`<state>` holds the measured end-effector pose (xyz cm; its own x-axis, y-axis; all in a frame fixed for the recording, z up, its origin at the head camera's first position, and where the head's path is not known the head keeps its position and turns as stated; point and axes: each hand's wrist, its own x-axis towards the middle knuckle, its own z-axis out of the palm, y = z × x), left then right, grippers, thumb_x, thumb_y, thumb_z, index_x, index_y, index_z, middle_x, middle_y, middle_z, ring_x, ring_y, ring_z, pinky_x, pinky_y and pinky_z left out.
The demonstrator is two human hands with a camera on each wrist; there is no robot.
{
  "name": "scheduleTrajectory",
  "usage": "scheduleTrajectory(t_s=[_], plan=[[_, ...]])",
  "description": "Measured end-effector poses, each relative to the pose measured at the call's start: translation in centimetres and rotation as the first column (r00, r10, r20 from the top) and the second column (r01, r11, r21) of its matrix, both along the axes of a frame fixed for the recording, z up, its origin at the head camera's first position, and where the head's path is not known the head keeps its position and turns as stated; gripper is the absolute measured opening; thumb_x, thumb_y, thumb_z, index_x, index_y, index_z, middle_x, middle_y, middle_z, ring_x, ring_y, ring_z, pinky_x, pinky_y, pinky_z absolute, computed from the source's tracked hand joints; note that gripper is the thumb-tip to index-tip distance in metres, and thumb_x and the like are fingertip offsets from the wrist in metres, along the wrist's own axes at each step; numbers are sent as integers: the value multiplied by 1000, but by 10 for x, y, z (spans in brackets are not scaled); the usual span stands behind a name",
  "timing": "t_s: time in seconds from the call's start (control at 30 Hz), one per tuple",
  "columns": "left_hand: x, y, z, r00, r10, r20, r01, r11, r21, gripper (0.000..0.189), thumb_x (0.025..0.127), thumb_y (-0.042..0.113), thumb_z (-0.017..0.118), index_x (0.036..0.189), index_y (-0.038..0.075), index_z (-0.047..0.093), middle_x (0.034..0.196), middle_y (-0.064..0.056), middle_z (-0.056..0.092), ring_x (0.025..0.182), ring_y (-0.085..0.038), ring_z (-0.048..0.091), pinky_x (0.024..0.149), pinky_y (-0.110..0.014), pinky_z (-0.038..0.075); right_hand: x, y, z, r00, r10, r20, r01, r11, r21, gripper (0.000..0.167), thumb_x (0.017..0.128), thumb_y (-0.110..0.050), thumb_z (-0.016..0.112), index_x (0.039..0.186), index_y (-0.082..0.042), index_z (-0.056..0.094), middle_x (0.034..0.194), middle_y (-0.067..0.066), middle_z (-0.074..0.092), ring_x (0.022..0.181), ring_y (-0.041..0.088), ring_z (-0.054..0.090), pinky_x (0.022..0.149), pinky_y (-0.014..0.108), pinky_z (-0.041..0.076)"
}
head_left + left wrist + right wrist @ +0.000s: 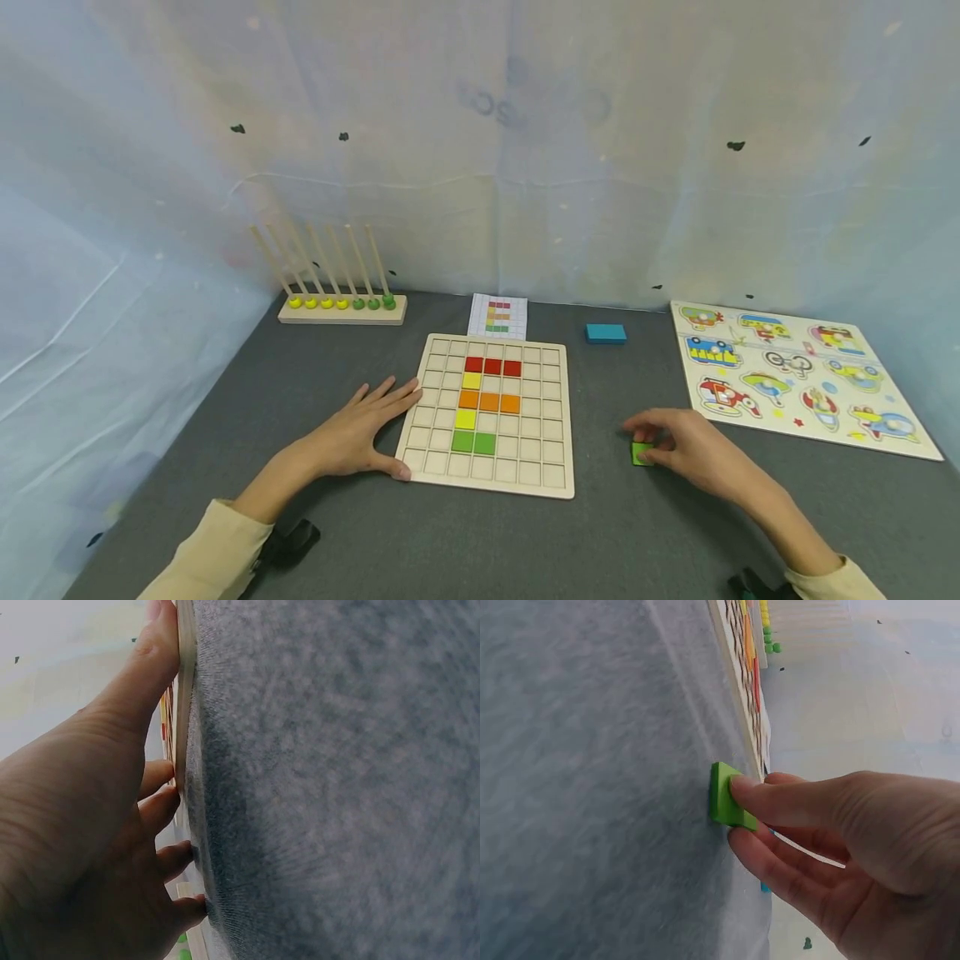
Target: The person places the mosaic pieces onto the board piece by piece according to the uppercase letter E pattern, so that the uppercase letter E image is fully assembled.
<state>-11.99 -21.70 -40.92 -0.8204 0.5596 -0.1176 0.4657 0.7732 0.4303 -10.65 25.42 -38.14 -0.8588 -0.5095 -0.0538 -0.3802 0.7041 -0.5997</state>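
Observation:
A wooden grid board (531, 450) lies flat in the middle of the table, with red, yellow, orange and green square tiles set in some of its cells. My left hand (348, 435) is spread at the board's left side, thumb and fingertips touching the edge. To the right of the board, my right hand (693, 450) pinches a green square tile (724, 799) down at the table surface. Its thumb lies on the tile's face and other fingers are at its edges, partly hidden. Behind the board is a printed pattern card (498, 310) with coloured squares.
At the back left stands a peg rack (345, 314) with yellow and green beads. A blue block (605, 334) lies behind and right of the board. The vehicle puzzle board (802, 392) is at the far right. A pale sheet (480, 167) hangs behind the table.

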Motion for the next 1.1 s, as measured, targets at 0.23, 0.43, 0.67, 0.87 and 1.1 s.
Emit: scheduleTrajectory(t_s=[0.23, 0.43, 0.67, 0.87, 1.1], plan=[[0, -1, 0, 1000, 6, -4, -6, 1000, -7, 118, 65, 75, 69, 157, 16, 24, 163, -4, 17, 149, -38, 10, 114, -65, 5, -9, -18, 3, 997, 67, -48, -68, 997, -38, 30, 85, -4, 74, 115, -7, 70, 89, -10, 64, 82, 3, 60, 68, 25, 54], [-2, 1, 2, 1000, -3, 4, 3, 1000, -4, 117, 66, 74, 68, 157, 15, 25, 163, -6, 17, 149, -38, 10, 114, -65, 6, -21, -38, 11, 987, 113, -114, -113, 994, 9, 30, 84, 1, 75, 113, -5, 71, 89, -8, 65, 81, 5, 60, 71, 27, 55], [0, 1, 3, 1000, -3, 8, 3, 1000, -6, 117, 67, 73, 70, 157, 13, 25, 163, -7, 18, 148, -39, 11, 114, -66, 7, -28, -66, 18, 978, 167, -122, -170, 985, -14, 31, 84, -1, 74, 115, -3, 70, 90, -4, 67, 82, 7, 60, 73, 29, 56], [0, 2, 4, 1000, -6, 0, 6, 1000, -11, 117, 67, 73, 70, 157, 13, 25, 163, -7, 18, 148, -39, 12, 114, -66, 8, -31, -88, 20, 969, 219, -118, -225, 974, -41, 29, 85, -1, 74, 114, -3, 70, 88, -5, 66, 80, 6, 58, 70, 29, 54], [0, 2, 4, 1000, -2, -2, 2, 1000, -15, 117, 67, 73, 70, 157, 13, 26, 163, -7, 19, 148, -39, 12, 114, -66, 8, -34, -111, 17, 960, 262, -102, -269, 961, -68, 28, 86, -2, 73, 114, -4, 71, 90, -4, 68, 83, 7, 60, 72, 31, 55]])
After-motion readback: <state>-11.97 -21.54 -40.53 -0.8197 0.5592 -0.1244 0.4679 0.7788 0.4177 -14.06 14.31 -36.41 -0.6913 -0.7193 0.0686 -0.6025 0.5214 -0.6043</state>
